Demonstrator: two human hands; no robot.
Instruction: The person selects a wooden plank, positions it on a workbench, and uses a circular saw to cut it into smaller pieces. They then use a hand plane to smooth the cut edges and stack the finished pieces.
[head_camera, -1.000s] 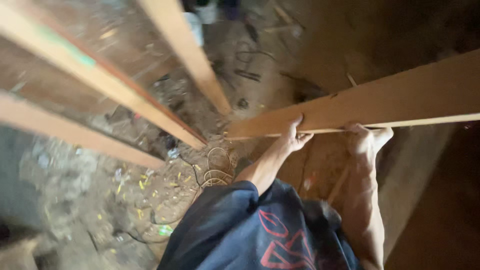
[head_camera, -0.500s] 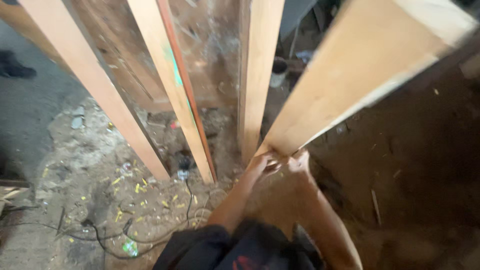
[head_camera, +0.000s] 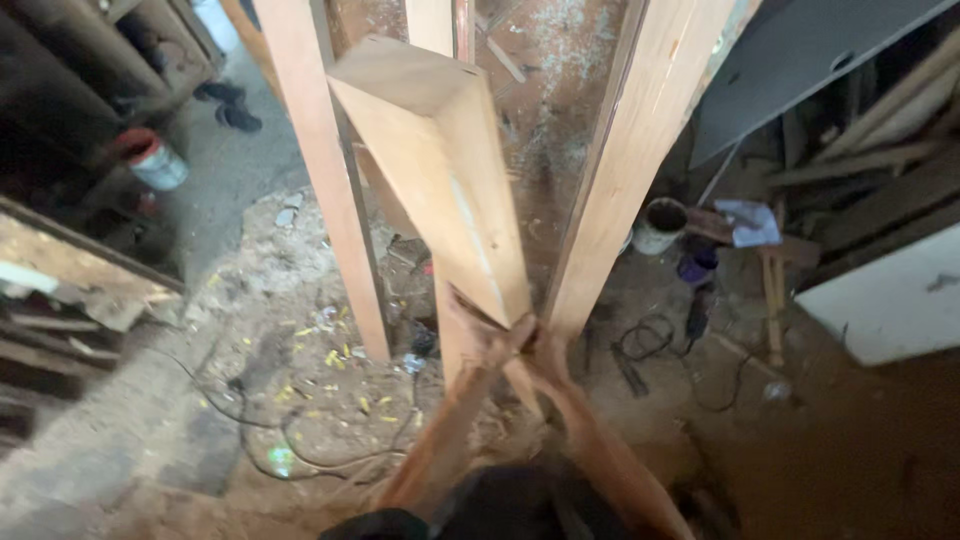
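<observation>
I hold a wide pale wooden plank (head_camera: 440, 170) by its lower end, and it rises tilted up toward the camera. My left hand (head_camera: 492, 342) and my right hand (head_camera: 547, 352) are both closed on that end, close together, forearms reaching out from the bottom of the view. The hands are blurred, so finger positions are unclear. Behind the held plank, other long planks stand leaning: one to the left (head_camera: 325, 190), one to the right (head_camera: 640, 150), and a narrow one (head_camera: 430, 20) in the middle.
Dirt floor with sawdust, scraps and black cables (head_camera: 640, 345). A red-lidded paint can (head_camera: 152, 160) at left, a white bucket (head_camera: 658, 226) and a hammer (head_camera: 772, 290) at right. White board (head_camera: 880, 300) and grey panel (head_camera: 800, 50) at right. Someone's shoes (head_camera: 228, 108) at upper left.
The plank has swung from lying across the view to standing nearly upright in front of me. Both hands have come together on its lower end.
</observation>
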